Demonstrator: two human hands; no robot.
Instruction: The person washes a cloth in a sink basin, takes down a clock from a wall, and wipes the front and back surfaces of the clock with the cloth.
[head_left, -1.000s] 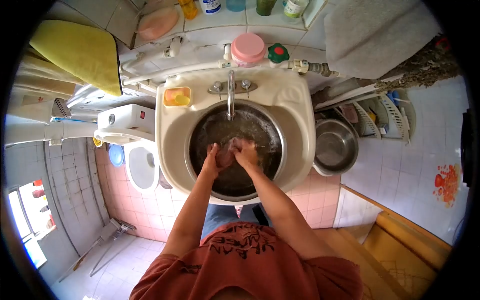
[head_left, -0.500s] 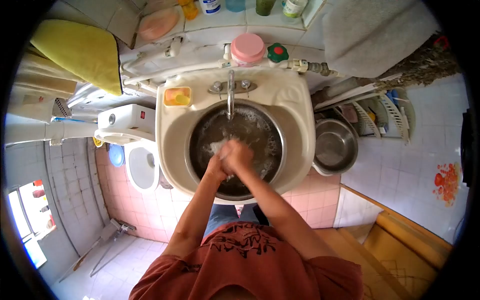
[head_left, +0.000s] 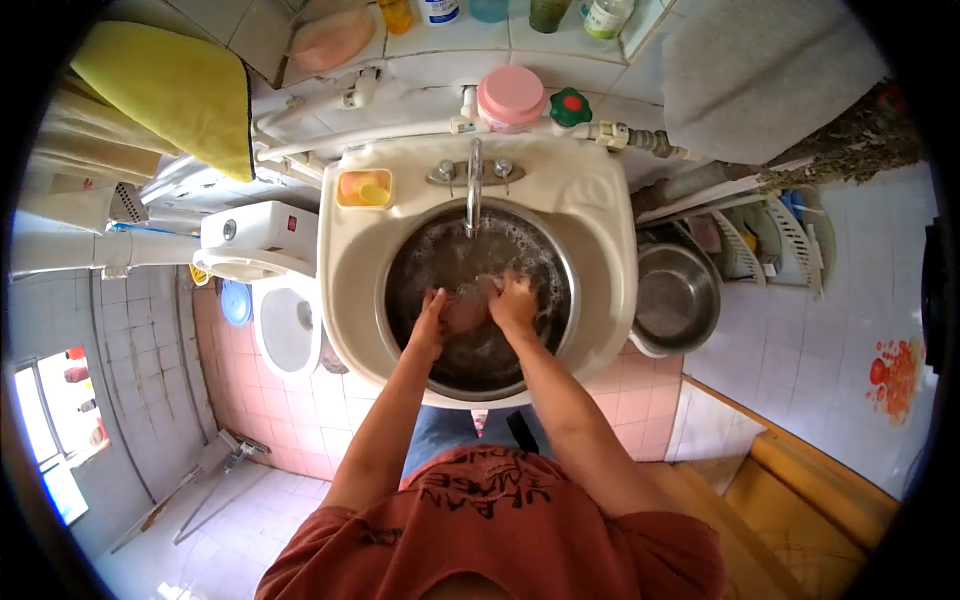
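Wet cloth (head_left: pixel 464 313), judged soft, slippery and water-heavy, was gripped at opposite sides by left hand (head_left: pixel 429 325) and right hand (head_left: pixel 515 304), inside basin (head_left: pixel 382 300).

Bright window glare lower L, wide-angle distortion w/ black edges, hands slightly blurred.

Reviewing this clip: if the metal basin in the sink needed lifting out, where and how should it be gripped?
Probably by its rim, left and right sides together, from above: it is round and holds water, and the faucet overhangs its back edge.
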